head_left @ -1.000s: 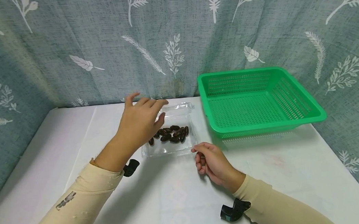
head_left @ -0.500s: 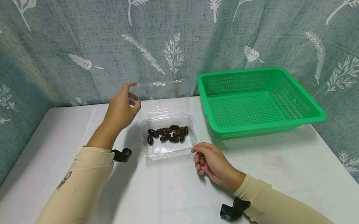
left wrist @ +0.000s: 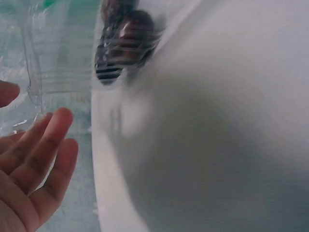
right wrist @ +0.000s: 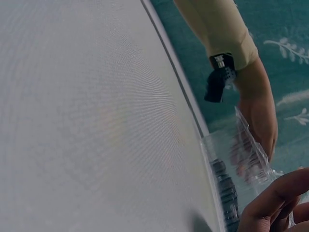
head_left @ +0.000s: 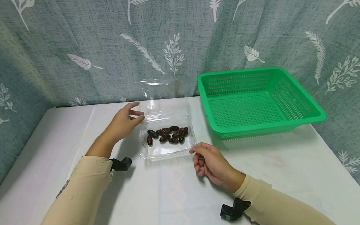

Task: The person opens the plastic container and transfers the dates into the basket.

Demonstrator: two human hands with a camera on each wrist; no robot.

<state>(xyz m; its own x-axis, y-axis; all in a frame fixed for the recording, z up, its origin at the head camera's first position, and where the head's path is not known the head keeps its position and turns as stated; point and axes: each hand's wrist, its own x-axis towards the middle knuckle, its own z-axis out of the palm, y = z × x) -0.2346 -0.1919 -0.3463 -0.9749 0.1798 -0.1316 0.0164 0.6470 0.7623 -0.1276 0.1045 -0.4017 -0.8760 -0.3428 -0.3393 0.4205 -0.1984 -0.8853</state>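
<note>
A clear plastic clamshell box (head_left: 166,149) stands on the white table with its lid (head_left: 163,93) raised at the back. Several dark brown dates (head_left: 164,138) lie in its base; the left wrist view shows some dates (left wrist: 135,36) through the plastic wall. My left hand (head_left: 122,123) is at the left edge of the lid near the hinge, fingers loosely extended; in the left wrist view the left hand (left wrist: 36,169) is not gripping the lid. With thumb and index finger, my right hand (head_left: 213,163) pinches the front right corner of the base, its other fingers curled.
A green plastic basket (head_left: 264,124) with slotted walls stands at the back right, beside the box. Behind the table (head_left: 179,202) hangs a grey-green curtain (head_left: 101,38) with white leaf prints. Each wrist wears a black camera mount (head_left: 235,209).
The left hand has moved left and then down towards the hinge, away from above the dates. The lid has swung up and back. The right hand has stayed at the corner.
</note>
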